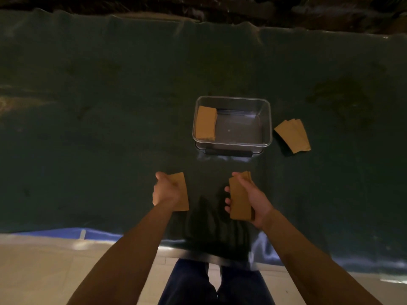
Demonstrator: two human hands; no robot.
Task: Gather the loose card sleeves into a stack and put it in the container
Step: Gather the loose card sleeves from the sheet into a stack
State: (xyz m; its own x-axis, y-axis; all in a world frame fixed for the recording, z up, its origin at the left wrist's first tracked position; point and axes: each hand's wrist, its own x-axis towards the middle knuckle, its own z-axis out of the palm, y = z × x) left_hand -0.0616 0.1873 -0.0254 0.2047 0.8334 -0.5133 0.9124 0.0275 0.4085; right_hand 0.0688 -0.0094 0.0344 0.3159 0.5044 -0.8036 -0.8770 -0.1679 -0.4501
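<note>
A clear plastic container (266,119) stands on the dark green table cover, with a stack of brown card sleeves (206,123) inside at its left end. My left hand (165,190) holds a brown card sleeve (183,194) just in front of the container, to the left. My right hand (256,199) grips a small stack of brown sleeves (239,200) on edge, a little to the right. A few more sleeves (294,135) lie fanned on the table right of the container.
The dark green cover (110,128) spans the whole table, with its near edge (209,256) just above my legs. A pale floor shows below. Dark clutter lies beyond the far edge.
</note>
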